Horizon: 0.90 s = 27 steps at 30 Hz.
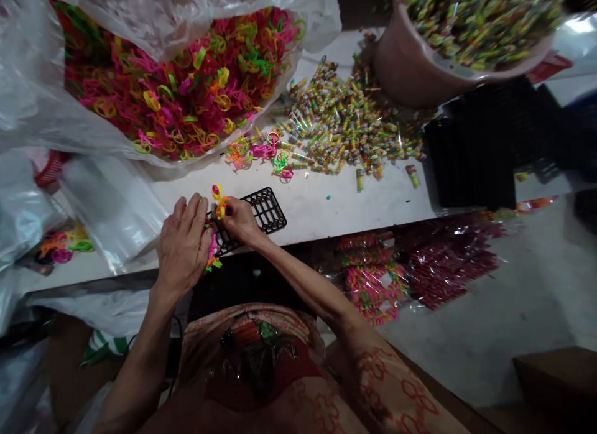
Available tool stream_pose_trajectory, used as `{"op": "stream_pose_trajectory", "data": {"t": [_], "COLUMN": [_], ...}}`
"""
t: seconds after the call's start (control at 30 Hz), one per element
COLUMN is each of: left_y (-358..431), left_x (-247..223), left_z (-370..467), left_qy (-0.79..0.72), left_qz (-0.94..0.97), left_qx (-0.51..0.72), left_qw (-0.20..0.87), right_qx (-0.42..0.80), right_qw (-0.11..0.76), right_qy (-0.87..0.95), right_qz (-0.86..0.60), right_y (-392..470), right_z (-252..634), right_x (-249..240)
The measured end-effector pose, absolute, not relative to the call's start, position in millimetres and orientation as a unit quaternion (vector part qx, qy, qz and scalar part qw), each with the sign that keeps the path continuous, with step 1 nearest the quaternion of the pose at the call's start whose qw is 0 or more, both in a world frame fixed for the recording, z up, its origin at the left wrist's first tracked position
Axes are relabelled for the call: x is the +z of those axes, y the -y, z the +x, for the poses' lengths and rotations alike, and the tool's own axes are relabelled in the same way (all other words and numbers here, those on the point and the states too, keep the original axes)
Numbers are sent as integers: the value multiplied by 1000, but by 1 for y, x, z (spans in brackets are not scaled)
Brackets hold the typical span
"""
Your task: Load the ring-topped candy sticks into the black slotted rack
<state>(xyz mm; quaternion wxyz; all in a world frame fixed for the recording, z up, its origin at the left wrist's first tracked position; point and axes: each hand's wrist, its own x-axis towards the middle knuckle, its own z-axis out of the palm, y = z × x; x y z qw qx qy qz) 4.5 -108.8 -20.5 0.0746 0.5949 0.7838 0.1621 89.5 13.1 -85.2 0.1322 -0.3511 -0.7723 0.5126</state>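
A black slotted plastic tray [268, 210] lies near the front edge of the white table. My left hand [184, 244] rests flat over its left end, fingers stretched out, with small pink and green plastic pieces [213, 257] showing beside the thumb. Over the tray, my right hand [240, 221] pinches a yellow and orange plastic piece [221, 207]. Part of the tray's left end is hidden under my left hand. Behind the tray sit a few loose pink, orange and green plastic pieces [265, 149].
A large clear bag [41, 123] of colourful plastic pieces fills the back left. Small candy-like tubes [336, 120] are heaped at the back, beside a pink tub [405, 67]. Black trays [471, 154] stack at right. Clear bags [114, 204] lie left; filled packets [377, 285] sit below the table.
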Motion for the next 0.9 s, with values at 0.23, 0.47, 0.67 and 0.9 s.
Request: {"op": "stream_pose_trajectory", "data": {"t": [0.23,0.47,0.67,0.9], "left_y": [107,107,106,108], "left_x": [-20,-16,-18,-6], "left_z": [7,7,6,13], "left_qy": [-790,-792,-792,-800], "left_qz": [589,591,584,583], "left_qx": [150,130,157,136], "left_qw": [81,84,80,41], "right_qx": [374,344,232,119], "right_qw": [16,-25,23,-80], "right_qy": [891,913,878,882], "right_qz": [-257,-221,-418,-448], "right_y": [-15,-11,-96,-145], "right_z": [97,92,152,182], "right_x": [-63,-55,-35,-38]}}
